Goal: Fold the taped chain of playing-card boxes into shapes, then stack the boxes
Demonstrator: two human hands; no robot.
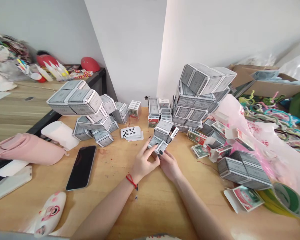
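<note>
My left hand (144, 164), with a red string bracelet (131, 180) at its wrist, grips a small grey-patterned block made of playing cards (158, 145). On the block's near right side, the fingertips of my right hand (169, 165) are closed on it too. Its upper part stands up at the back, and one card (174, 133) sticks out at the right. What the fingers cover underneath is hidden. Left of the hands lies a small pile of face-up playing cards (130, 132). Just behind the block stand card boxes (153, 122).
Stacked card blocks rise at left (82, 101) and right (193, 100). A black-screened phone (81, 168) and a pink pouch (32, 149) lie left. Opened card boxes (248, 198), a pink plastic bag (272, 146) and a yellow tape roll (272, 204) are at right.
</note>
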